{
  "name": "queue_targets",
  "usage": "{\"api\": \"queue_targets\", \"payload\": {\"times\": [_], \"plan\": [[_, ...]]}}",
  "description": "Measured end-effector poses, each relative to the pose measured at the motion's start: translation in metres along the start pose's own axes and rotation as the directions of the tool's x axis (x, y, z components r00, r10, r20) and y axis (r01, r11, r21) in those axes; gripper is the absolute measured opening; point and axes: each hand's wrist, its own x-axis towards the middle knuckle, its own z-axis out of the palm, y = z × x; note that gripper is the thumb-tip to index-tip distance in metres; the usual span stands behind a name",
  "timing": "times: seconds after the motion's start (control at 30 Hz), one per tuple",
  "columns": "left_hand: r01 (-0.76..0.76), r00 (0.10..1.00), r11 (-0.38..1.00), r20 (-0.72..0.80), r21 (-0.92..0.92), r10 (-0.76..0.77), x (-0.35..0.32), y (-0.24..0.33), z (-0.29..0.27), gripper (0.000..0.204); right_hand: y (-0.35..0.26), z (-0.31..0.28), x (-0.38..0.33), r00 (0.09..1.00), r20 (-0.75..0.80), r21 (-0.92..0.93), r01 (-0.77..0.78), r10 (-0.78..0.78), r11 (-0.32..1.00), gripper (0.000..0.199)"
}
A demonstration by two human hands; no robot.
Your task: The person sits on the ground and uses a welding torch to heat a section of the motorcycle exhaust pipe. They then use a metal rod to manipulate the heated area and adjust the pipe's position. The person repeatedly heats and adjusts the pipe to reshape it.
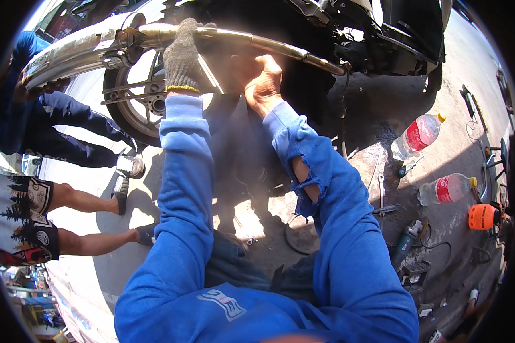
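My left hand (182, 60), in a grey knitted glove, is wrapped round a shiny metal exhaust pipe (229, 35). The pipe runs from a large silver muffler (77, 54) at the upper left to a narrow end at the right, beside a motorcycle (377, 40). My right hand (263, 83) is bare and just below the pipe, apparently not touching it. Its thumb points up, while its other fingers are smeared and dim in haze, so I cannot make out their grip. At the far left, another person's hand (26, 88) supports the muffler's end.
Behind my left hand stands a wheel (134, 106). A second person's legs (91, 220) are at the left. On the right-hand ground are two plastic bottles (409, 137), a wrench (381, 188), an angle grinder (406, 243) and an orange container (482, 217).
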Motion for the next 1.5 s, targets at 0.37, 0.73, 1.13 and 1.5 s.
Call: {"api": "queue_targets", "payload": {"times": [0.37,0.73,1.13,1.5], "plan": [[-0.183,0.983,0.936,0.079,0.301,0.167,0.002,-0.008,-0.007,0.039,-0.007,0.006,0.01,0.997,0.072,0.141,-0.043,0.033,0.989,0.03],[-0.055,0.998,0.977,0.022,0.204,0.051,0.01,0.005,-0.005,0.034,-0.008,0.006,0.013,0.985,0.159,0.163,-0.098,0.072,0.982,0.03],[0.019,1.0,0.986,-0.015,0.166,-0.017,0.006,0.01,-0.004,0.03,-0.012,-0.003,0.015,0.962,0.25,0.169,-0.152,0.106,0.974,0.025],[0.152,0.979,0.988,-0.14,0.0,-0.151,0.002,0.005,0.001,0.027,-0.012,-0.007,0.017,0.933,0.353,0.107,-0.11,0.066,0.988,0.026]]}}
